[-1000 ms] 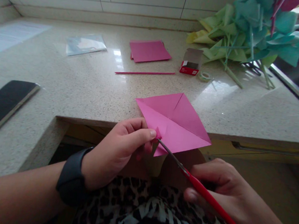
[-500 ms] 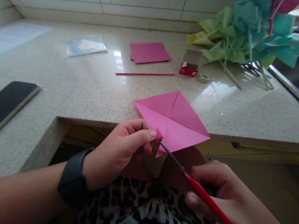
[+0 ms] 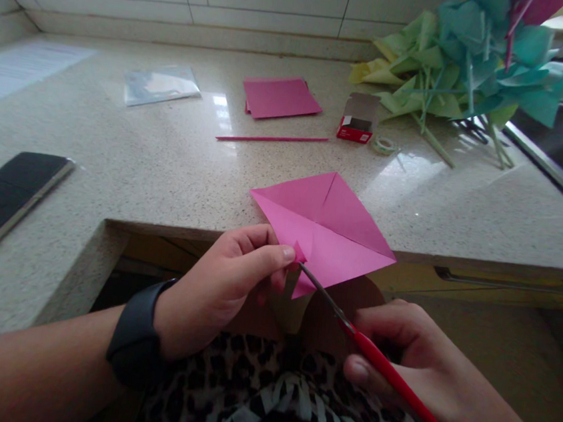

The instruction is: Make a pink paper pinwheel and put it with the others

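A creased pink paper square (image 3: 324, 232) is held in the air over the counter's front edge. My left hand (image 3: 221, 285), with a dark watch on the wrist, pinches the paper's near-left edge between thumb and fingers. My right hand (image 3: 426, 364) is closed on red-handled scissors (image 3: 371, 358). Their thin metal blades point up and left, and their tips meet the paper right beside my left thumb.
On the speckled counter (image 3: 165, 165) lie a dark phone (image 3: 4, 198) at the left, a stack of pink paper (image 3: 279, 97), a pink stick (image 3: 271, 139), a small red box (image 3: 357, 118), a tape roll (image 3: 385, 144) and a pile of green and teal paper pinwheels (image 3: 473, 63).
Almost nothing has changed. My right hand and the scissors have shifted very slightly; the paper and my left hand stay where they were.
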### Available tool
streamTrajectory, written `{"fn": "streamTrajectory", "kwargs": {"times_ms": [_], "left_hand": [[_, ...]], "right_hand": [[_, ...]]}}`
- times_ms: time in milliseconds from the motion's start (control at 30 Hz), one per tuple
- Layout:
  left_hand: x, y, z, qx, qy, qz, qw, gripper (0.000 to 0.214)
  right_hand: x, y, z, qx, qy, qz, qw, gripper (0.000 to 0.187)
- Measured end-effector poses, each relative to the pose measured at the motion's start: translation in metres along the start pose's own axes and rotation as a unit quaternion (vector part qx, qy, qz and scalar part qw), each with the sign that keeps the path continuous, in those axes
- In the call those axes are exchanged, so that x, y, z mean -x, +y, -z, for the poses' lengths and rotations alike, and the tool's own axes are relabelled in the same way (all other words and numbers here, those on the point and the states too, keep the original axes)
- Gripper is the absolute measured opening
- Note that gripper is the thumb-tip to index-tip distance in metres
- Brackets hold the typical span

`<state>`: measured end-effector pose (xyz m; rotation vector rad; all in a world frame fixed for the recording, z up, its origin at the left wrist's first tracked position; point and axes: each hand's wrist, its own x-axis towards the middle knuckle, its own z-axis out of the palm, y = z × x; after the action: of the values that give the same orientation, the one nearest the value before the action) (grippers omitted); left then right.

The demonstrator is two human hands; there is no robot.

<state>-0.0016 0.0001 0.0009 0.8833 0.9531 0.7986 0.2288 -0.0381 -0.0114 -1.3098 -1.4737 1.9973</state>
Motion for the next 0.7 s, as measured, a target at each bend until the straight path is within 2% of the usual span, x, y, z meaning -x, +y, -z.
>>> {"fn": "streamTrajectory", "kwargs": {"times_ms": [267,533,600,700], "left_hand": [[-0.0002,-0.0008,-0.0003,0.006,0.0,-0.003,1.0,0.029],[-0.0002,-0.0009,0.0,0.012,-0.003,0.003,1.0,0.029],[-0.0001,-0.001,0.0001,0.01,-0.001,-0.001,1.0,0.029],[-0.0004,-0.0027,0.0007,0.013,-0.001,0.004,1.0,0.03]], "right_hand": [[-0.0014,-0.0025,0.0004,0.0,-0.022,0.015,1.0,0.043],[0.0003,-0.002,0.0007,0.033,-0.015,0.015,0.999,0.047],[0.0024,0.0002,0.0008,0.033,0.007,0.013,0.999,0.046],[0.0055,0.003,-0.0017,0.023,0.074,0.041,0.996,0.043]]}}
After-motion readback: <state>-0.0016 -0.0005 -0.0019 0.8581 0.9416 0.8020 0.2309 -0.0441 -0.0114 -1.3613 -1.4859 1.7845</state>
